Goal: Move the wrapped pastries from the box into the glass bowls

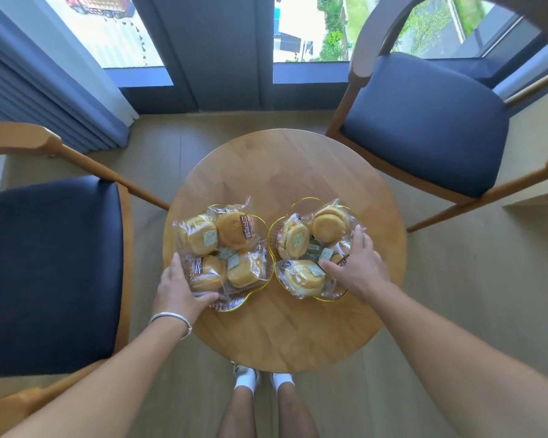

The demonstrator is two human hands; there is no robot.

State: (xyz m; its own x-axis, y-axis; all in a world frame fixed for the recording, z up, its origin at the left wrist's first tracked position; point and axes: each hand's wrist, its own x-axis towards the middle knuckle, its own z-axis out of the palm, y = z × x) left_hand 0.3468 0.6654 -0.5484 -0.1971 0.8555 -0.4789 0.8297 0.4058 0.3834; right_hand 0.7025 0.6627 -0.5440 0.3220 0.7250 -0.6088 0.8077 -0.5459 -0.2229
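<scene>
Two gold-rimmed glass bowls stand side by side on a round wooden table (285, 165). The left bowl (231, 306) holds several wrapped golden pastries (233, 230). The right bowl (301, 202) also holds several wrapped pastries (329, 224). My left hand (178, 290) grips the left bowl's near-left edge, thumb under the rim. My right hand (358, 263) lies over the right bowl's right side, fingers spread on the wrappers and rim. No box is in view.
A blue-cushioned wooden chair (45, 267) stands left of the table and another (424, 121) at the back right. Windows and a curtain (60, 99) are behind. My legs and feet (263, 380) are below the table's near edge.
</scene>
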